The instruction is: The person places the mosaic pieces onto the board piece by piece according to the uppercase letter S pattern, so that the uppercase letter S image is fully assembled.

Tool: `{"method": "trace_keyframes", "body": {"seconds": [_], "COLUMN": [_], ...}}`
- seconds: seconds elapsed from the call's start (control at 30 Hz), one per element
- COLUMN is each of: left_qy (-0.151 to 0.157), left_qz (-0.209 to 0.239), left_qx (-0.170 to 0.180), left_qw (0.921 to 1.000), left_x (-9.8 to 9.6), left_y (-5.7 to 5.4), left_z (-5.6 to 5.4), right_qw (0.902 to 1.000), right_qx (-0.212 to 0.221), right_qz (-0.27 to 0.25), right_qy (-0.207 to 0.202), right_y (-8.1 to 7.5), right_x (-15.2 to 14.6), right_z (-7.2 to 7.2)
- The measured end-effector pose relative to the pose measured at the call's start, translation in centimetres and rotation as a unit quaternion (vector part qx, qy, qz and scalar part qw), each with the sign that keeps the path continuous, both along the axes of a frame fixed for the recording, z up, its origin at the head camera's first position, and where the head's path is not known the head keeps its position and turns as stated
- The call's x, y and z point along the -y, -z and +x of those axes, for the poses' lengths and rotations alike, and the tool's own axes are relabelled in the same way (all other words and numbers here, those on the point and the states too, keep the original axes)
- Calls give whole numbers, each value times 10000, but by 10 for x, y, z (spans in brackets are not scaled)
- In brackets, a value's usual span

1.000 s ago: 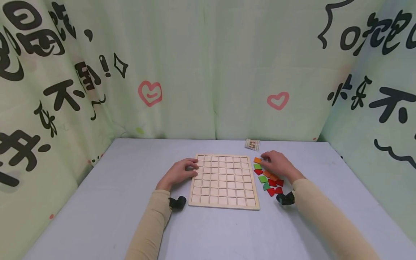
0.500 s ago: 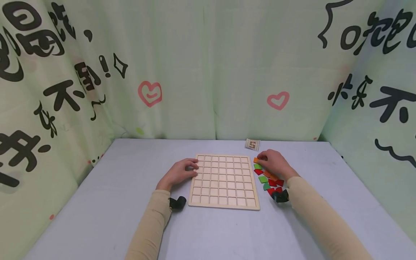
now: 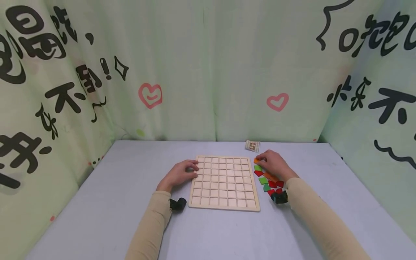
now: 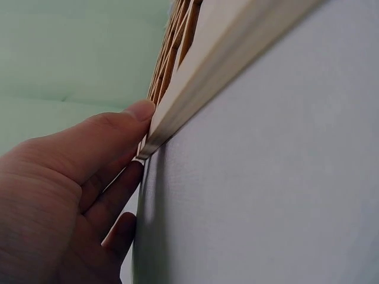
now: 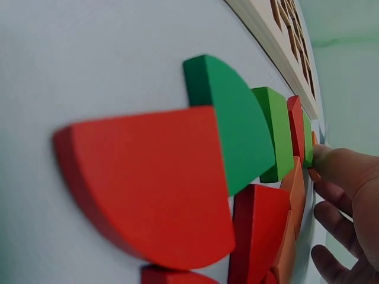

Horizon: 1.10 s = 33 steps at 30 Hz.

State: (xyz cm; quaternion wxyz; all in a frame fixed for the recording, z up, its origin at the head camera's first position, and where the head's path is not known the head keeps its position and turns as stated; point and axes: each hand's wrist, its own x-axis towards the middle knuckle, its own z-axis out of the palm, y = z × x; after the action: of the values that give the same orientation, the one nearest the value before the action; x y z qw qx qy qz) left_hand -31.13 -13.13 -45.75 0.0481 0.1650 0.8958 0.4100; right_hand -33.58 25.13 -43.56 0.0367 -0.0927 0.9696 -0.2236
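Note:
My left hand [image 3: 179, 174] rests at the left edge of a wooden grid board [image 3: 224, 209]. In the left wrist view its thumb touches the board's rim [image 4: 198, 83], while the other fingers lie loosely beside it. To the right of the board, my right hand [image 3: 275, 165] pinches an orange block [image 3: 256, 160] at the far end of a cluster of coloured blocks. Nearest the right wrist camera lie a red quarter-round block [image 5: 148, 183] and a green one [image 5: 237, 130]. A light green block [image 3: 258, 168] sits just below the pinched one.
A small patterned card [image 3: 252, 146] lies behind the board near the table's back edge. More red blocks [image 3: 272, 184] and orange blocks [image 3: 269, 177] lie close under the right hand. Curtains [image 3: 208, 72] stand around the white table [image 3: 130, 195].
My right hand has shifted slightly left, bringing its fingertips together on the orange block. The left hand and the board stay in place.

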Motion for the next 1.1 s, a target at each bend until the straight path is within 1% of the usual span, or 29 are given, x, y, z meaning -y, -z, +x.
{"method": "trace_keyframes", "body": {"seconds": [0.2, 0.4, 0.53, 0.73, 0.9, 1.1], "left_qy": [-12, 0, -18, -2, 9, 24], "left_qz": [-28, -79, -80, -84, -98, -127], "left_qx": [-12, -24, 26, 36, -18, -7], "left_qw": [10000, 10000, 10000, 10000, 10000, 9999], "left_x": [0, -1, -1, -1, 0, 0], "left_y": [-1, -2, -3, -2, -1, -2], "left_z": [1, 1, 1, 1, 1, 1], "right_qw": [10000, 9999, 9998, 9997, 9997, 9997], "right_qx": [-38, -128, -155, -179, -168, -94], "right_qz": [-13, 67, 107, 142, 98, -37], "right_qy": [5, -74, -118, -131, -146, -200], "right_y": [0, 1, 2, 3, 4, 2], "right_x": [0, 0, 0, 2, 1, -4], "right_z": [2, -1, -3, -2, -3, 0]}}
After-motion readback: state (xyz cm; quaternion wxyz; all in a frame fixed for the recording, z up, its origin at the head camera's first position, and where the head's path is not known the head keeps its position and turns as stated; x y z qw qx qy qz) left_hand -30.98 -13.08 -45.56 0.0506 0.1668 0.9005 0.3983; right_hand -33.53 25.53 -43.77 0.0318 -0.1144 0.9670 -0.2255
